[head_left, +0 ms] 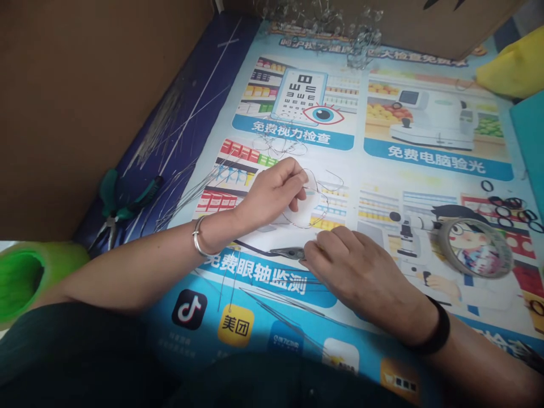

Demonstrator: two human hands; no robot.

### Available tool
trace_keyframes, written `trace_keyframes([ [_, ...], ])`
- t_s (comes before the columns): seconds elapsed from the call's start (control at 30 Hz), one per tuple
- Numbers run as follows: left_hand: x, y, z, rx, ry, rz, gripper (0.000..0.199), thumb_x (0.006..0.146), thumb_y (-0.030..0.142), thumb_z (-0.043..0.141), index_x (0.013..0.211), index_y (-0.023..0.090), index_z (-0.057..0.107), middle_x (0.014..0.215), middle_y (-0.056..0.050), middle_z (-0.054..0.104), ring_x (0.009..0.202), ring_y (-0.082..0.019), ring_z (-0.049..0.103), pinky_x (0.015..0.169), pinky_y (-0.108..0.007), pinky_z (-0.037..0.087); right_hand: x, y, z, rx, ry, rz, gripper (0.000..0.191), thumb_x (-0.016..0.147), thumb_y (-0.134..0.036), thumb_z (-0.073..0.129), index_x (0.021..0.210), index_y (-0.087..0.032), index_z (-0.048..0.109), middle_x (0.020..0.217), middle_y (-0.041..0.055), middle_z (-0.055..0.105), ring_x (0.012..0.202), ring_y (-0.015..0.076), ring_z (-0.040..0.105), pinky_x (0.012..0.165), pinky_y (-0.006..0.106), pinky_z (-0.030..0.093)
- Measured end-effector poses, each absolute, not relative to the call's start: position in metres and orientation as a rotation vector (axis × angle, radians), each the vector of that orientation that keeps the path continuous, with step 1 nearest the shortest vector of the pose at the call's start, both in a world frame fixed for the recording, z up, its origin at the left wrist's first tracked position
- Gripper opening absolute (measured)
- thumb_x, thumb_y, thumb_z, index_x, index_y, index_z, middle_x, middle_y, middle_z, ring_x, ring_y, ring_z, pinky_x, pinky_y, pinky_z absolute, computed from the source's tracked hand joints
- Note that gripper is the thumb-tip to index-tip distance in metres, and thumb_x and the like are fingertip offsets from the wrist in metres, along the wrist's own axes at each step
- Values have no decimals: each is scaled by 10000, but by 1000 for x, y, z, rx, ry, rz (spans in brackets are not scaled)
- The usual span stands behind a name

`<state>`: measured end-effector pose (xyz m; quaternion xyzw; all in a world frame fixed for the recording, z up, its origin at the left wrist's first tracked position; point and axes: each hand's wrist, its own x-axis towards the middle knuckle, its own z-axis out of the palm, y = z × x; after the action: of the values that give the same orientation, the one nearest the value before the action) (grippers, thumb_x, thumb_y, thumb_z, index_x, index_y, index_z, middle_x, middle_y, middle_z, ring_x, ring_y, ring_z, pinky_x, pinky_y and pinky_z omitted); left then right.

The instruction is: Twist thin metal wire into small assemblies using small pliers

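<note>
My left hand (280, 184) is closed in a pinch on a thin wire loop (327, 207), which curves out to the right of the fingers. Fine wire ends stick up near the loop's top. My right hand (348, 260) is closed round a pair of pliers (287, 253); only their dark, pointed jaws show, aimed left and lying just above the printed sheet. The pliers' handles are hidden under the fingers. Beyond my left hand lie more bent wire loops (280, 141) on the sheet.
Green-handled pliers (113, 212) and straight wires (155, 124) lie left. Green tape (63, 266) sits near my left arm. At right are a tape roll (444, 249) and black rings (505, 209). Cardboard (85, 85) walls the left; clear beaded wire pieces (365, 45) lie at the back.
</note>
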<state>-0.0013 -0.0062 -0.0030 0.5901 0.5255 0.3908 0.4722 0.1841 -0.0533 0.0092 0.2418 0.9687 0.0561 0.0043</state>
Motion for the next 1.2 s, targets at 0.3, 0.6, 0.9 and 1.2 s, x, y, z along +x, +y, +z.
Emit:
trace_keyframes([
  [0.3,-3,-6,-5,1587,1269,876,141,870,209,428,761,164,505,700,23,608,572,-69,572,576,-195,435,192,-49,14,788,3203,-50,118,858,-273,507,803,-184,561,755,47,524,709,187,455,586,306,345],
  [0.6,-3,-4,-11,2127,1195,878,155,840,212,498,763,178,628,775,-16,634,795,-150,562,768,-300,425,216,-16,8,1464,3130,108,201,876,-329,481,801,-166,573,782,67,559,764,189,516,646,287,395],
  [0.9,-3,-8,-9,2123,1214,806,333,686,46,479,964,172,612,976,-37,649,951,-182,543,871,-348,415,219,-9,1,1569,2958,258,251,891,-353,446,801,-165,585,785,75,552,782,193,493,595,274,326],
  [1.2,-6,-12,4,1796,1266,946,219,869,307,484,980,183,627,983,-56,660,908,-165,588,791,-285,446,220,-9,1,1516,2929,349,244,892,-348,442,789,-169,572,774,67,532,762,190,462,606,282,306],
])
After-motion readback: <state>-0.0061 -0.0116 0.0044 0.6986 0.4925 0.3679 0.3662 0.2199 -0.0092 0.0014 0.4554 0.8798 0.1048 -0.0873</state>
